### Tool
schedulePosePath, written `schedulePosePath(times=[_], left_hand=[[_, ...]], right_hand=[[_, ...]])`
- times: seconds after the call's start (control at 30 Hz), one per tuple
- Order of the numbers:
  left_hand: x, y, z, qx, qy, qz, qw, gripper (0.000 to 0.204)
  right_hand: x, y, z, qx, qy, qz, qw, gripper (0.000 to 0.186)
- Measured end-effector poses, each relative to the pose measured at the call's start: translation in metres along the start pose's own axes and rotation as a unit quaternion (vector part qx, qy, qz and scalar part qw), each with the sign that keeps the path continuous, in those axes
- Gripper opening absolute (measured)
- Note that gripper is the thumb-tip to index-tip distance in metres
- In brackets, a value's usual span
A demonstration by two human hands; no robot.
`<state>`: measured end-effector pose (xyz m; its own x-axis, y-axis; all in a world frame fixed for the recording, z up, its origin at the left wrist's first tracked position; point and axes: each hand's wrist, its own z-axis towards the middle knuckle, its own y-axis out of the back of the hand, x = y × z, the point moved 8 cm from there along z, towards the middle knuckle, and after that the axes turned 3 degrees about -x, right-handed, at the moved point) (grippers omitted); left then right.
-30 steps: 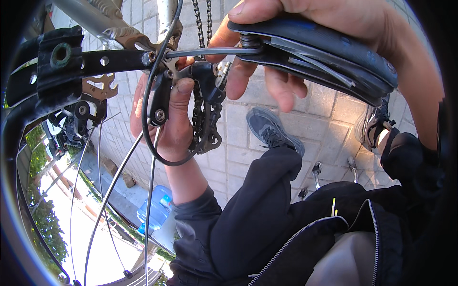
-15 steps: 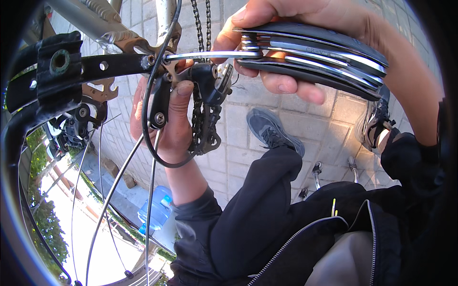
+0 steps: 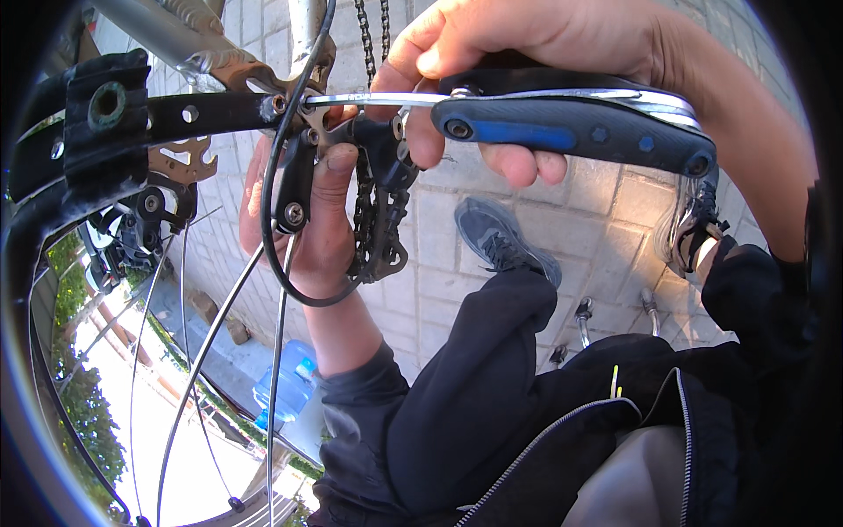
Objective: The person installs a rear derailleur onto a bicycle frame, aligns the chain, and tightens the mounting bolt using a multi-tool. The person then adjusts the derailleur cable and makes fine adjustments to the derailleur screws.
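My right hand (image 3: 492,53) is closed around a folding multi-tool (image 3: 580,132) with black side plates and a blue inlay. One silver key (image 3: 378,99) is folded out of it and points left. Its tip meets the frame end by the rear derailleur (image 3: 378,158), beside a looping black cable (image 3: 270,202). My left hand (image 3: 320,215) is wrapped around the derailleur's bracket from below, its thumb pressed against the metal near the bolt. Some of its fingers are hidden behind the bracket and cable. The chain (image 3: 364,35) hangs behind my right fingers.
At left are a black strut (image 3: 211,114) with a clamped rubber wrap, the silver bike frame (image 3: 167,44), and wheel spokes (image 3: 202,360). A blue water jug (image 3: 290,382) lies lower left. My shoe (image 3: 500,233) stands on the paving (image 3: 421,307); metal legs show near my knee.
The multi-tool has rolled about its long axis, so its blue-inlaid side plate now faces up. My right fingers have shifted on it. My left hand stays in place.
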<state>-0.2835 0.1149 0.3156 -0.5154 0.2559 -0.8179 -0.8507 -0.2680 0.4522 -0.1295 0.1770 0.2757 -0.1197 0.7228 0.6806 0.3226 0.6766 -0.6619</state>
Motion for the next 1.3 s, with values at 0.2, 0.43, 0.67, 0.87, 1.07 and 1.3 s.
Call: schedulePosePath(times=[0.2,0.43,0.67,0.87,1.07,1.3], left_hand=[[-0.003,0.001,0.002,0.002,-0.029,0.058,0.998,0.029],[0.003,0.005,0.001,-0.063,0.004,0.005,0.998,0.023],[0.0,0.005,-0.002,-0.002,-0.028,0.027,0.999,0.023],[0.0,0.006,-0.002,0.007,-0.013,0.035,0.999,0.029],[-0.002,0.002,0.003,-0.028,-0.008,0.002,1.0,0.025],[0.01,0.016,-0.007,-0.052,0.019,0.008,0.998,0.02]], right_hand=[[0.004,-0.006,-0.008,-0.033,0.025,-0.026,0.999,0.033],[-0.004,-0.016,0.006,-0.009,0.036,-0.01,0.999,0.024],[-0.022,-0.011,0.025,0.042,-0.022,0.092,0.995,0.026],[0.018,-0.021,0.0,-0.02,-0.029,-0.053,0.998,0.027],[0.054,-0.037,-0.009,-0.101,0.027,-0.454,0.885,0.021],[0.024,-0.027,0.017,0.021,-0.015,-0.188,0.982,0.024]])
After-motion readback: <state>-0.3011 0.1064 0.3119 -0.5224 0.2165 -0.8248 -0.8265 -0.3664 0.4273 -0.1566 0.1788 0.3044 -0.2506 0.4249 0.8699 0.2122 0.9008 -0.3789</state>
